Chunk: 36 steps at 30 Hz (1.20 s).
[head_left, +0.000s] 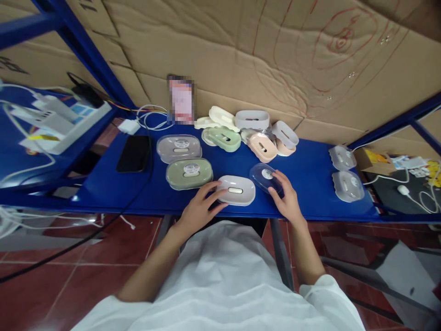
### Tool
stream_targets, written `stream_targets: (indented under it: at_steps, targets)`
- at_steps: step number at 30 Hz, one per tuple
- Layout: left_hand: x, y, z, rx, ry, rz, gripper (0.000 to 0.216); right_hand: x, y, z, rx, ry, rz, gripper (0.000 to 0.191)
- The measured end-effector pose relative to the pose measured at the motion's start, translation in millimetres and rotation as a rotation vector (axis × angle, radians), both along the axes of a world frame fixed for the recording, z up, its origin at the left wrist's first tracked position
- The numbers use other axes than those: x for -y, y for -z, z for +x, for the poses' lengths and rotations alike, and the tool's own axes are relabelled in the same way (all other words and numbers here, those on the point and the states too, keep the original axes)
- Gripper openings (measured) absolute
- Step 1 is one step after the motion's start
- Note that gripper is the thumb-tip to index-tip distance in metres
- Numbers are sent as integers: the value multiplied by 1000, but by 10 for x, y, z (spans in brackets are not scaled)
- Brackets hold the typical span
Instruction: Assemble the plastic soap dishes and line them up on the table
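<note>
My left hand (200,208) grips the near-left edge of a white soap-dish base (237,190) that lies on the blue shelf (303,184) near its front edge. My right hand (286,198) holds a clear plastic lid (264,177) with a round sticker, tilted just right of the white base. Left of my left hand lie two closed dishes with clear lids, a green one (189,173) and a grey one (179,147) behind it.
A heap of loose dish parts, green (223,138), peach (262,147) and white (252,119), lies at the back against the cardboard wall. Two lidded grey dishes (347,185) sit at the far right. A black phone (134,153) and cables lie at the left.
</note>
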<state>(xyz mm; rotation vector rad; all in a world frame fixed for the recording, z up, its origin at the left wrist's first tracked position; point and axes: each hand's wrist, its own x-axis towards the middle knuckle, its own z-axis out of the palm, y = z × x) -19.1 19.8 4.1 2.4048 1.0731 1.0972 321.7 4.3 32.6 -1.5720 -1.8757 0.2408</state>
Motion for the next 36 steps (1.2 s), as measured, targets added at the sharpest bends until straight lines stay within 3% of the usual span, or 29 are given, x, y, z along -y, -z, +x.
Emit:
stream_targets:
  at_steps: [6,10,13,15,18,21,23,28,36]
  targets:
    - [-23,62,-30,25,12,-51,45,-160,-19,-166,112,-142,-24,45]
    - [-26,50,-23,38,7,-23,25,-213,26,-207,310,28,-15,48]
    - [-18,26,-16,66,8,-45,17,-207,21,-178,303,164,35,48]
    - [-18,6,-13,91,15,-67,20,-179,-16,-172,200,99,40,48]
    - [-28,-23,-11,100,2,-104,41,-103,-103,-272,61,-139,12,49]
    - [-43,-28,-15,79,-13,-140,67,-8,-163,-503,121,-308,13,48]
    - [-50,-10,-23,74,-10,-135,72,48,-162,-666,244,-370,39,48]
    - [-60,62,-50,79,9,-115,62,140,-46,-853,456,-385,132,51]
    - [-73,95,-44,89,-6,-128,50,187,87,-882,520,-337,184,47]
